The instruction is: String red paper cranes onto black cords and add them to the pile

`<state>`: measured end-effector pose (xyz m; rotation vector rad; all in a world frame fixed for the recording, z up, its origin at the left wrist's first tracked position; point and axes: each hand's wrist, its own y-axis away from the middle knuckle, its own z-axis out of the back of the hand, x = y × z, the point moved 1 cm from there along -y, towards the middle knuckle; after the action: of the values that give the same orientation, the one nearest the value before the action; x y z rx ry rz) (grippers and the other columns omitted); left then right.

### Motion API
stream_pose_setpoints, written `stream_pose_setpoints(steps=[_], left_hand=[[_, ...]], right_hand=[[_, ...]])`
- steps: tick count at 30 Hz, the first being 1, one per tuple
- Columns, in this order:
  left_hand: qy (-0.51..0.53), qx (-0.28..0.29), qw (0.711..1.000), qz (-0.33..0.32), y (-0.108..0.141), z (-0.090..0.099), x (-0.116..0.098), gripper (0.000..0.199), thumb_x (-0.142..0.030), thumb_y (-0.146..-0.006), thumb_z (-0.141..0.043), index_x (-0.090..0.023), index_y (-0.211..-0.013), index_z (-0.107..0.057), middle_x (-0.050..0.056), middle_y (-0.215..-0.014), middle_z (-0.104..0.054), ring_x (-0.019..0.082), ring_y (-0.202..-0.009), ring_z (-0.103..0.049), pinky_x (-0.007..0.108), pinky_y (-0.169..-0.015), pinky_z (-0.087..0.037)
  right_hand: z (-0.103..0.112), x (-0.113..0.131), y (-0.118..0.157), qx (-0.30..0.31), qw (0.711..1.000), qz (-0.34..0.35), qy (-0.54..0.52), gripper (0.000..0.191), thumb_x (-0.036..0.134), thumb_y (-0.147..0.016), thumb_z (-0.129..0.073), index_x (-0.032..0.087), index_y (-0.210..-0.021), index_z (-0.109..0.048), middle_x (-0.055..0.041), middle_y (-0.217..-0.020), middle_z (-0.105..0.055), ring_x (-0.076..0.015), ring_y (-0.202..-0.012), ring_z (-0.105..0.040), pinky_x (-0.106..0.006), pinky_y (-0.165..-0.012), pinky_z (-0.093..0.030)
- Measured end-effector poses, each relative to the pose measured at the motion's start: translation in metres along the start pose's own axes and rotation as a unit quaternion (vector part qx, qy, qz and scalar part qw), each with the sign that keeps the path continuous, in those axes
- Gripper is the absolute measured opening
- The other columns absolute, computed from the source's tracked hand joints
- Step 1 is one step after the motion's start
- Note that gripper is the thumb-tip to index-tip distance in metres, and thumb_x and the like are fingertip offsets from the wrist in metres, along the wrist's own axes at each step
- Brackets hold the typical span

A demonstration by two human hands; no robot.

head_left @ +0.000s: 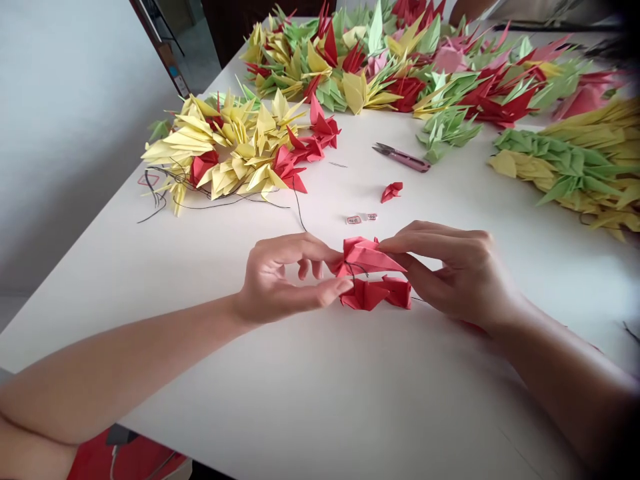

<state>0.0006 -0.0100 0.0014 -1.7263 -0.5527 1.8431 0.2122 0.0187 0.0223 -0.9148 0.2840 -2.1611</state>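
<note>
A small bunch of red origami cranes (367, 257) sits between both hands, over the white bench (320, 400) — one crane lies on top, two more folded shapes sit beneath it, and a black thread (299, 210) runs through them and trails away across the bench. The left hand (285, 277) has its grip spread wide, with thumb and fingertips meeting the paper from one side. The right hand (450, 273) has a tighter grip, its fingers pressed together over the top crane's pointed end. Just beyond lie a loose red paper crane (391, 192), a scrap of printed paper (361, 218) and pink-handled thread snips (400, 158). Farther off are a ring of yellow and red cranes (225, 150) and heaped green, yellow, red and pink cranes (380, 67) — these fill the far side.
</note>
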Motion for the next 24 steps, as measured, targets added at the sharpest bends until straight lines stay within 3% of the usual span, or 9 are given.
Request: stream_pose_setpoints(steps=[5, 13, 24], left_hand=[[-0.041, -0.026, 0.999, -0.011, -0.001, 0.001, -0.002, 0.01, -0.012, -0.076, -0.069, -0.016, -0.067, -0.071, 0.0, -0.058, -0.067, 0.007, -0.049, -0.055, 0.018, -0.042, -0.041], [-0.055, -0.067, 0.996, 0.033, 0.0, 0.002, -0.004, 0.013, -0.017, -0.077, -0.067, -0.018, -0.064, -0.07, 0.0, -0.058, -0.066, 0.009, -0.05, -0.054, 0.023, -0.047, -0.046], [0.007, -0.087, 0.993, 0.075, 0.001, 0.003, 0.001, 0.011, -0.021, -0.08, -0.069, -0.016, -0.07, -0.072, 0.002, -0.063, -0.068, 0.01, -0.054, -0.059, 0.022, -0.048, -0.049]], right_hand=[[0.002, 0.005, 0.001, 0.002, 1.0, -0.023, 0.009, 0.019, 0.015, -0.086, -0.052, 0.024, -0.083, -0.068, -0.0007, -0.072, -0.069, -0.012, -0.06, -0.061, -0.023, -0.046, -0.042], [0.009, 0.003, 0.0, 0.069, 0.992, -0.103, -0.039, 0.015, 0.021, -0.085, -0.053, 0.023, -0.082, -0.067, -0.0005, -0.074, -0.069, -0.0132, -0.061, -0.06, -0.025, -0.051, -0.044], [0.022, 0.013, -0.005, 0.034, 0.999, -0.01, 0.021, 0.02, 0.018, -0.086, -0.05, 0.027, -0.08, -0.067, -0.0008, -0.071, -0.067, -0.015, -0.059, -0.06, -0.028, -0.054, -0.045]])
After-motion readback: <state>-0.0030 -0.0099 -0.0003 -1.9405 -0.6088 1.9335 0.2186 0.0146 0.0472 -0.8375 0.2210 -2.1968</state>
